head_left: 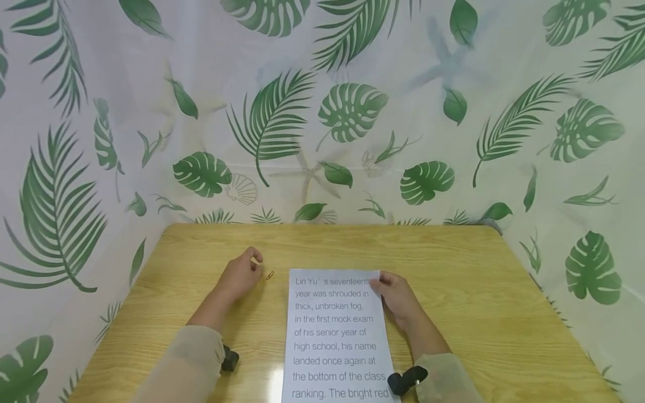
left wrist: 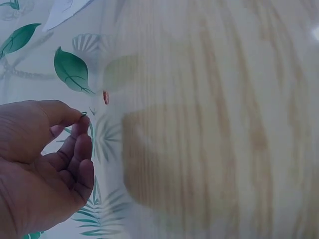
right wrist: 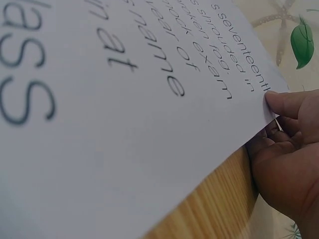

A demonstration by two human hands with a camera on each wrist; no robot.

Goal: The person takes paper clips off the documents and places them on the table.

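Near the table's middle left, my left hand [head_left: 243, 274] pinches a small green paper clip [left wrist: 83, 114] between thumb and forefinger; the fingertips hide most of it. An orange-red paper clip [head_left: 270, 275] lies on the wood just right of that hand. A white sheet of paper [head_left: 335, 336] with large printed English text stands out in front of me. Its upper right edge is held by my right hand [head_left: 400, 296], thumb on the printed face and fingers behind. In the right wrist view the sheet's right edge slants over the table.
The wood-grain table [head_left: 484, 302] has a glossy top with a bright reflection near its front. Behind and beside it hangs a white curtain [head_left: 363, 184] printed with green leaves, shells and starfish. A small black device is strapped to each sleeve.
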